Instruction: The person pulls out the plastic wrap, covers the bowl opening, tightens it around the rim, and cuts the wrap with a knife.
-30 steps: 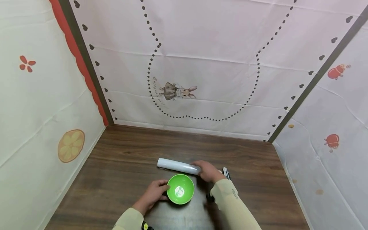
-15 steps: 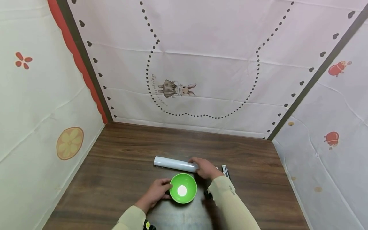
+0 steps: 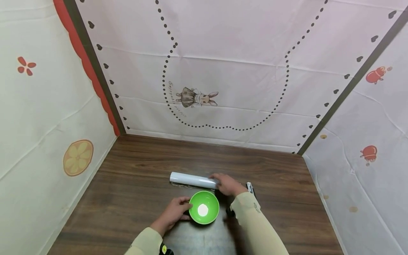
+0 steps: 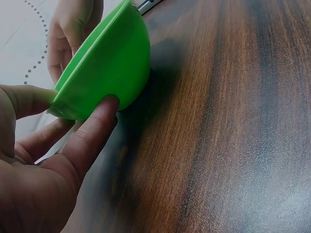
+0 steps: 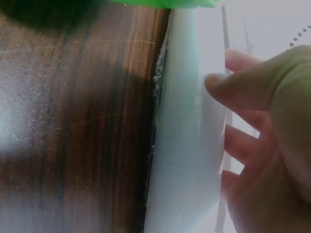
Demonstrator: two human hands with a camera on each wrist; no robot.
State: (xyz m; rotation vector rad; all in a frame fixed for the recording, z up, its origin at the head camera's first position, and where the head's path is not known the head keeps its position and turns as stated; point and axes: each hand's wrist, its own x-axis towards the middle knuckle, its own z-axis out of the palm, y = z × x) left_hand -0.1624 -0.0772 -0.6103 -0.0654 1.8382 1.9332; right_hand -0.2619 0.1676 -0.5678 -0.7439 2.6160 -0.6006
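Head view: white cloth walls (image 3: 242, 99), printed with dots, hearts and a rabbit, are set around three sides of a dark brown wooden table (image 3: 134, 177). Near the middle of the table, a long, pale, shiny roll (image 3: 191, 180) is laid crosswise, and a crinkled clear edge is seen along its near side. A green bowl (image 3: 204, 208) is placed just beside the roll, closer to the person, its mouth facing up; whether its base is lifted or the two things touch cannot be told.

The bowl's left edge is pinched by the left hand (image 3: 173, 211): the thumb is laid at the rim and the fingers are set apart against the outer wall. The roll's right end is gripped by the right hand (image 3: 227, 185), with the thumb pressed on the near side and the fingers curved over the far side, small gaps being left between them. A small white-and-dark item (image 3: 250, 187) is partly hidden behind the right sleeve (image 3: 255, 219).

The bowl can be judged light, stiff and smooth, best held by rim and wall together. The roll seems firm but slick, likely to turn if only touched on top; it is best grasped around an end, and its thin clear edge may be easily creased.
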